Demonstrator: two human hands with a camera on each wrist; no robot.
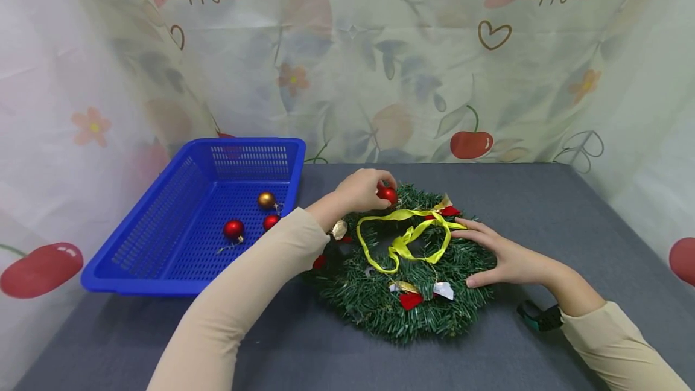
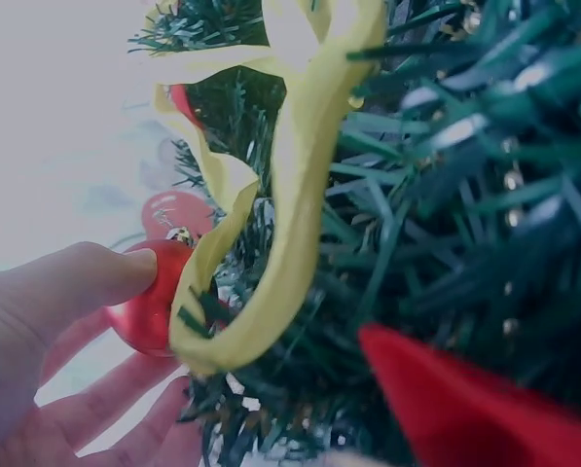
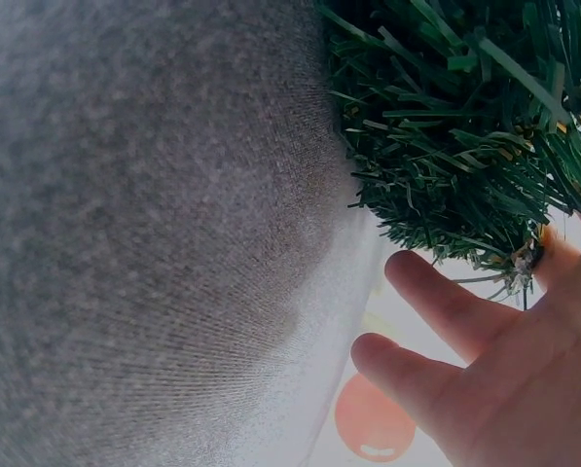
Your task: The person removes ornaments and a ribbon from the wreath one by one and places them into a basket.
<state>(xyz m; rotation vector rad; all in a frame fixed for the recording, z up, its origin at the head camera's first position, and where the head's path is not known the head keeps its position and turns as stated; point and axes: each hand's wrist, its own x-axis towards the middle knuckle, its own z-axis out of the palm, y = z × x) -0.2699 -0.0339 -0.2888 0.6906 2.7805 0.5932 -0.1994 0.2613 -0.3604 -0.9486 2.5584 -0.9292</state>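
Observation:
My left hand (image 1: pixel 365 190) pinches a red ball ornament (image 1: pixel 388 195) between thumb and fingers at the far-left part of a green tinsel wreath (image 1: pixel 404 318). In the left wrist view the shiny red ball shows its small metal cap beside a yellow ribbon (image 2: pixel 305 185). That ribbon lies looped across the wreath's middle. On the wreath's right side rests my right hand (image 1: pixel 507 258), its fingers spread over the greenery and the thumb at the near side. The right wrist view shows two fingers (image 3: pixel 455 311) extended along the wreath's edge, with the others partly hidden.
At the left stands a blue plastic basket (image 1: pixel 136 285) with a gold ball (image 1: pixel 266 200) and red balls (image 1: pixel 233 230) inside, partly behind the left sleeve. Red, gold and white bows (image 1: pixel 411 300) decorate the wreath. A patterned curtain (image 1: pixel 353 77) hangs behind the grey table (image 1: pixel 304 343).

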